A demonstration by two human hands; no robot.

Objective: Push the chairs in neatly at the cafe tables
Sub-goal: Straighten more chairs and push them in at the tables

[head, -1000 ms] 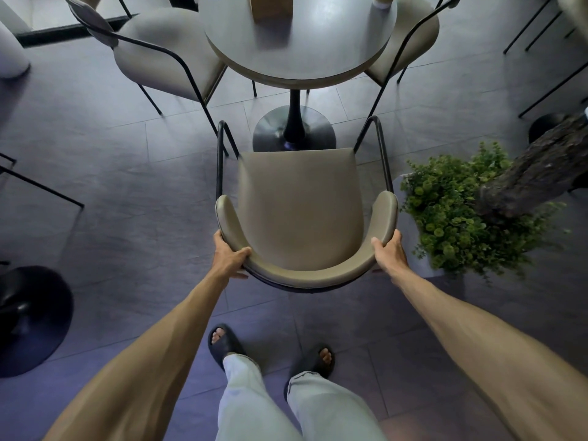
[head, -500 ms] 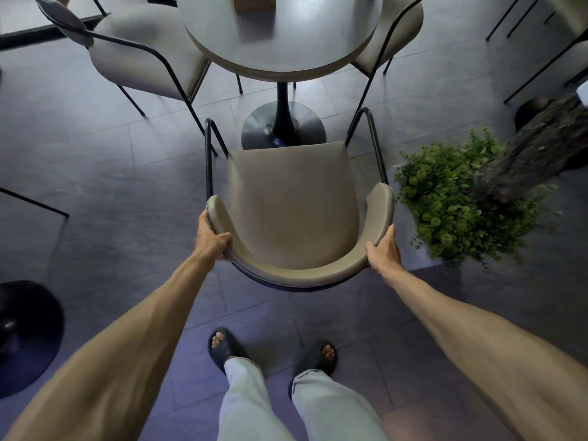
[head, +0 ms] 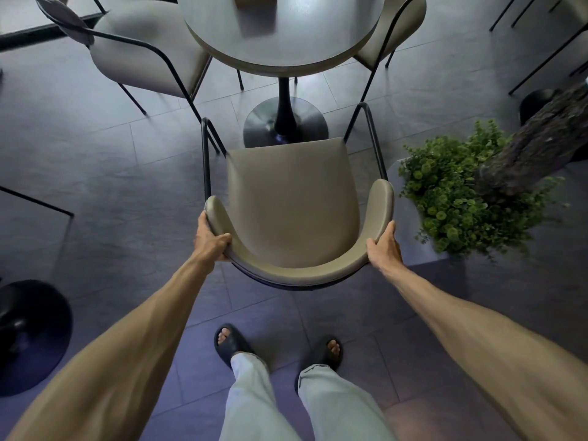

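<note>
A beige padded chair (head: pixel 292 198) (black tube frame, curved backrest) stands upright facing the round tabletop (head: pixel 283 43), seat front near its pedestal base (head: pixel 285 122); matching chairs (head: pixel 149 49) sit tucked closer.

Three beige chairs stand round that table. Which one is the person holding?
The nearest chair, its curved back gripped by left hand and right hand; the other two stand untouched.
</note>
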